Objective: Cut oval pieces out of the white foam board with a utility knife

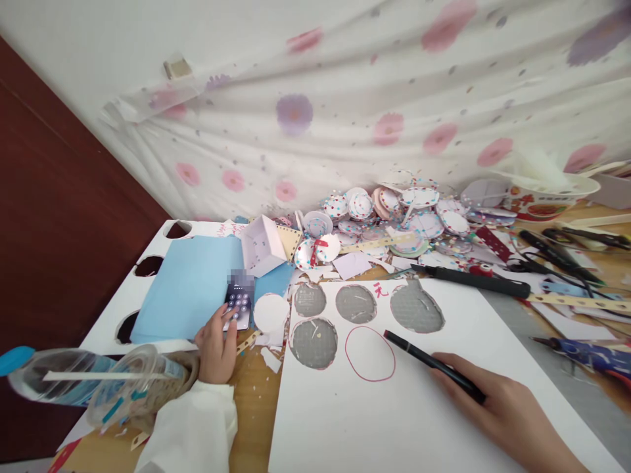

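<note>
My right hand (pixel 497 407) lies on a large white sheet (pixel 374 420) and grips a black pen (pixel 428 358), whose tip sits at the right side of a red circle (pixel 369 353) drawn on the sheet. Several round holes (pixel 355 303) are cut out of the sheet above that circle. My left hand (pixel 217 348), in a white sleeve, rests on the wooden table with its fingers touching a small keypad device (pixel 239 305) that lies on blue paper (pixel 190 289). A white paper disc (pixel 271 313) lies just right of the device.
A heap of dotted paper discs (pixel 394 217) lies at the back under a flowered cloth. A black tool (pixel 468 281), rulers (pixel 576 302), scissors (pixel 547 259) and a blue tool (pixel 591 351) lie right. A plastic bottle (pixel 64 378) and cup (pixel 133 387) lie at the left.
</note>
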`<state>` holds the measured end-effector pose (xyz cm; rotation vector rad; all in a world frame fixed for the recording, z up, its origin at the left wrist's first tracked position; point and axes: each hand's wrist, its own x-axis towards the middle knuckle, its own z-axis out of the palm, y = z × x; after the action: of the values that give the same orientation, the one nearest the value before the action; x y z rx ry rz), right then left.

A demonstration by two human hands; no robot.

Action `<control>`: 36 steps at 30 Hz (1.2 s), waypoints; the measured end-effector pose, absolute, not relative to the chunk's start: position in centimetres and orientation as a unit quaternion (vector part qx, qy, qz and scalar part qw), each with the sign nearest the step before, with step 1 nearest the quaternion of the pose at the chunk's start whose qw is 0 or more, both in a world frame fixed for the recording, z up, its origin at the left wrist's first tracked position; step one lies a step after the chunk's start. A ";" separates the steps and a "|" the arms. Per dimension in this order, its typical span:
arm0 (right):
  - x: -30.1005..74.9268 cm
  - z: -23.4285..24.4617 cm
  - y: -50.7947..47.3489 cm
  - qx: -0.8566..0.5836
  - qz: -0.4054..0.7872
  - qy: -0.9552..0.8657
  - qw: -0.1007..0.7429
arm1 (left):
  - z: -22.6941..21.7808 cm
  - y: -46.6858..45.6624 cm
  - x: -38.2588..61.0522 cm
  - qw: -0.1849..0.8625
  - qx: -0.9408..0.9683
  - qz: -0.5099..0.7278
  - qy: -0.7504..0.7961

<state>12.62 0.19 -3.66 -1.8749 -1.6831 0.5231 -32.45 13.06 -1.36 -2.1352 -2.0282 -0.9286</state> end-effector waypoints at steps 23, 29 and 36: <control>12.5 -3.6 0.2 -0.700 0.196 -0.625 0.283 | -1.4 15.7 -31.9 0.062 -0.725 -0.295 -0.619; 12.5 -3.6 0.2 -0.706 0.207 -0.620 0.273 | -0.2 15.7 -31.7 0.117 -0.670 -0.370 -0.633; 12.5 -3.4 0.2 -0.704 0.192 -0.625 0.276 | 1.2 13.9 -30.7 0.155 -0.667 -0.408 -0.604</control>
<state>12.47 0.20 -3.37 -1.8912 -1.6802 0.5162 -30.68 13.94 1.18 -1.9098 -1.7296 -1.1688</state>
